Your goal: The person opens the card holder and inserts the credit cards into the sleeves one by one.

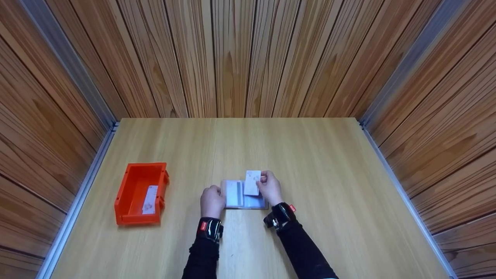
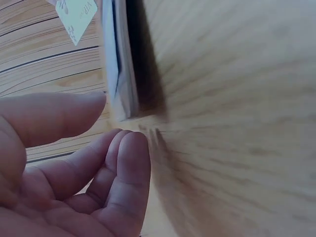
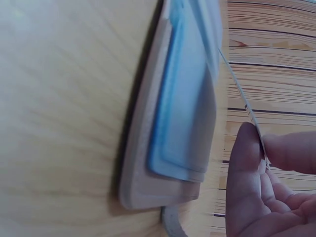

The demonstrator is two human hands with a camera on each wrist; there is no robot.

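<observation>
A card holder (image 1: 234,193) with clear bluish sleeves lies spread on the table, its cover pale pinkish-grey. My right hand (image 1: 270,188) pinches a white printed card (image 1: 252,182) between thumb and fingers, above the holder's right half. Seen edge-on in the right wrist view, the card (image 3: 240,91) rises beside the sleeves (image 3: 185,123). At the holder's left edge is my left hand (image 1: 212,200). In the left wrist view its thumb and bent fingers (image 2: 131,173) stand apart close to the holder's corner (image 2: 126,98), with nothing pinched between them.
To the left stands an orange bin (image 1: 133,193) with another white card (image 1: 150,199) inside. Wood-panelled walls (image 1: 232,58) enclose the wooden table (image 1: 310,155) at the back and both sides. A grey strap (image 3: 170,221) sticks out from the holder.
</observation>
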